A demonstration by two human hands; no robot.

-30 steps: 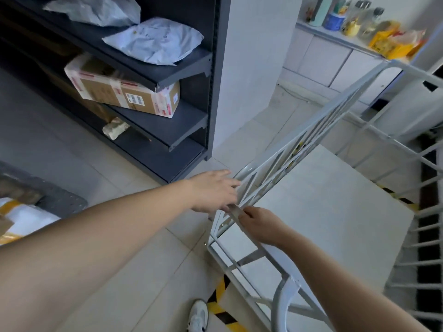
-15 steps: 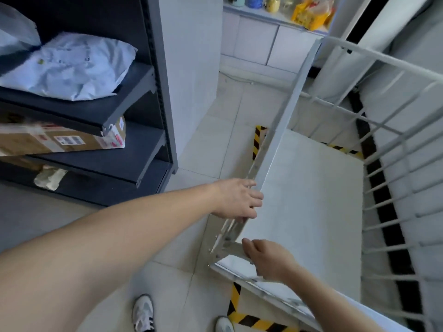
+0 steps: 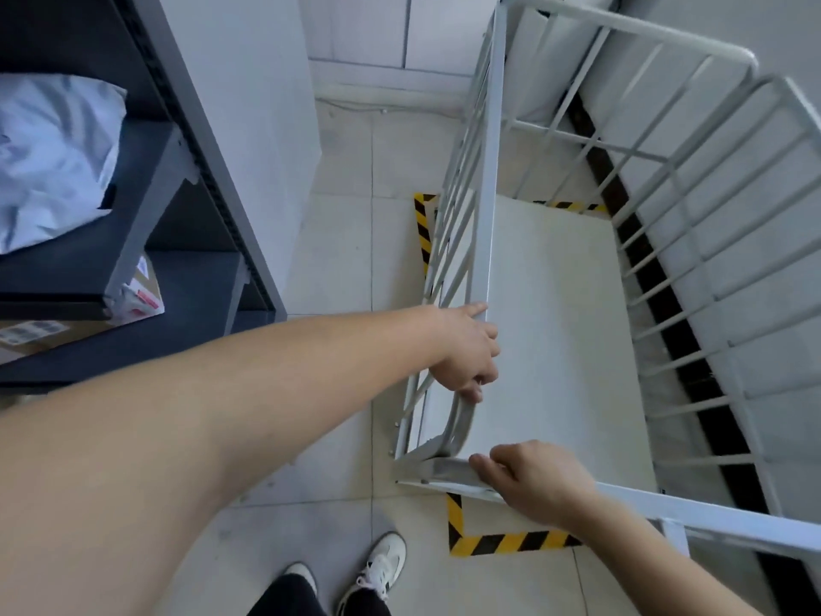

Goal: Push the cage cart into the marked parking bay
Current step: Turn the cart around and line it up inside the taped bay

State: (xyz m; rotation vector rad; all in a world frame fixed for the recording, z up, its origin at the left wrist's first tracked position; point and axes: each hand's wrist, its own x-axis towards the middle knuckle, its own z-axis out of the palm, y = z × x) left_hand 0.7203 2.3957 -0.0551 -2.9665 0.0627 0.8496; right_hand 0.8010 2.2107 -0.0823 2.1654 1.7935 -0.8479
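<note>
1. The cage cart (image 3: 555, 326) stands on the pale tiled floor (image 3: 346, 242) with its white deck inside the yellow-and-black striped tape (image 3: 511, 542) that marks the parking bay; tape shows at the near left corner, along the far left side and at the far edge of the deck.
2. The left hand (image 3: 466, 353) is curled over the near end of the cart's left side rail, thumb lying along the top bar and fingers wrapped down around the curved corner tube (a closed grasp on the frame).
3. The right hand (image 3: 533, 482) rests on the near bottom bar of the cart, fingers bent over its edge; whether they fully wrap around the bar cannot be told from this angle.
4. The cart's barred right side panel (image 3: 711, 242) stands close against a white wall, with a dark strip of floor between.
5. To the left, well apart from the cart, a dark shelving unit (image 3: 186, 180) carries a grey-white plastic mailer bag (image 3: 53, 162) on an upper shelf and a cardboard box (image 3: 142, 291) with labels below it.
6. The person's white shoes (image 3: 382, 566) stand on the tiles just short of the near tape line.
</note>
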